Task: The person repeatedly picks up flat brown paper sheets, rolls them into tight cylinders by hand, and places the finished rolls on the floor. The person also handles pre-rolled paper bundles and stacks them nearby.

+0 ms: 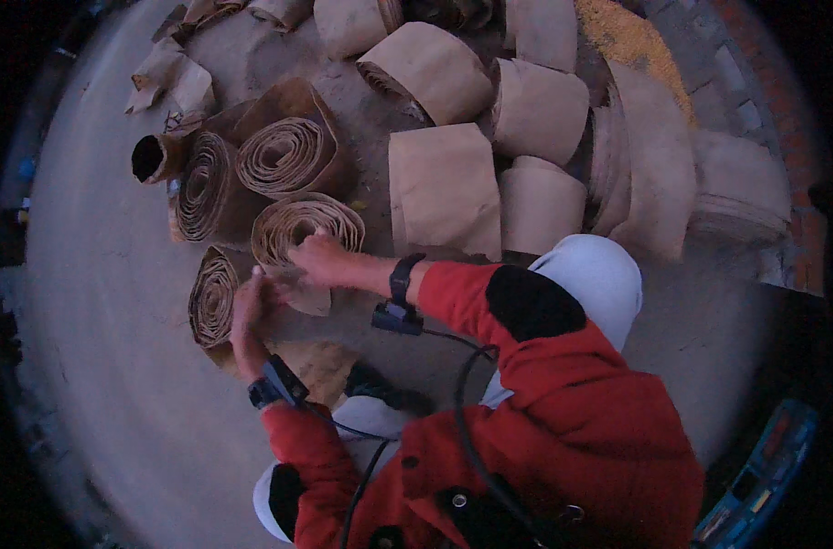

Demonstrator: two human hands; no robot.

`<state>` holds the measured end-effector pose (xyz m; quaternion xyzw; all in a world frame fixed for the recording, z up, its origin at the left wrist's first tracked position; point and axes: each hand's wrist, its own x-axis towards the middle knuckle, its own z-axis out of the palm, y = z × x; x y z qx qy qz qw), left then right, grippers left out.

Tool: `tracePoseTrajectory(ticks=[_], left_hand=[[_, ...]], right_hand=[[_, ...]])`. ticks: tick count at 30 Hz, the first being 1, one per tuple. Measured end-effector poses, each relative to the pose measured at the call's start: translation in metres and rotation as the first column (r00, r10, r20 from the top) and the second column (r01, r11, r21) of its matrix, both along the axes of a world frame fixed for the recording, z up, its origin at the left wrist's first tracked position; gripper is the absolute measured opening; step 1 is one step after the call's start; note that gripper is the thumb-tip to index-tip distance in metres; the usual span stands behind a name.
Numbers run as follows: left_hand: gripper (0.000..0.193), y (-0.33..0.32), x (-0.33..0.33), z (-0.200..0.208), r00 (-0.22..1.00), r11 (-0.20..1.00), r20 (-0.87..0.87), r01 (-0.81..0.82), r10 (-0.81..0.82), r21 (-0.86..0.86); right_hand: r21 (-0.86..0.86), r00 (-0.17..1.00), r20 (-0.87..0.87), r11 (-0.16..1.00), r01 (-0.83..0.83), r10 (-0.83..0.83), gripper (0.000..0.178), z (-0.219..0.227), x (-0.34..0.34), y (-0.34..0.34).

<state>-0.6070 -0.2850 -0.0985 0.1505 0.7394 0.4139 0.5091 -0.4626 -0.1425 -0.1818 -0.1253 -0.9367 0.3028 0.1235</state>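
Note:
My right hand (pixel 319 260) is closed on the near edge of a coiled roll of brown paper-like sheet (pixel 345 220), its fingers bent at the coil. A lower flap of that sheet (pixel 312 301) hangs below my right wrist. My left hand (pixel 249 309) has its fingers bent together between this roll and another brown roll (pixel 211 295) just to the left. Both hands are close together, and the left fingertips appear to grip the middle roll's near side. Exactly where they meet the sheet is blurred.
Two more coiled rolls (pixel 283 156) (pixel 199 188) lie just beyond. Several flatter brown rolls (pixel 446 188) are spread to the right and far side. Yellow grains (pixel 632 44) lie at the far right, beside a brick edge (pixel 808 242). Black cables (pixel 462 403) cross my red sleeves.

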Motion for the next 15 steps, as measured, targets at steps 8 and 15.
tracePoseTrajectory(ticks=[8,15], left_hand=[[0.033,0.032,-0.079,0.065,0.875,0.868,-0.292,-0.236,0.385,0.437],[0.032,0.091,-0.033,0.082,0.910,0.833,-0.224,-0.190,0.348,0.519]], right_hand=[[-0.466,0.977,0.055,0.860,0.208,-0.207,0.048,0.085,0.013,0.078],[-0.677,0.873,-0.357,0.736,0.003,-0.332,0.040,0.204,0.188,0.170]])
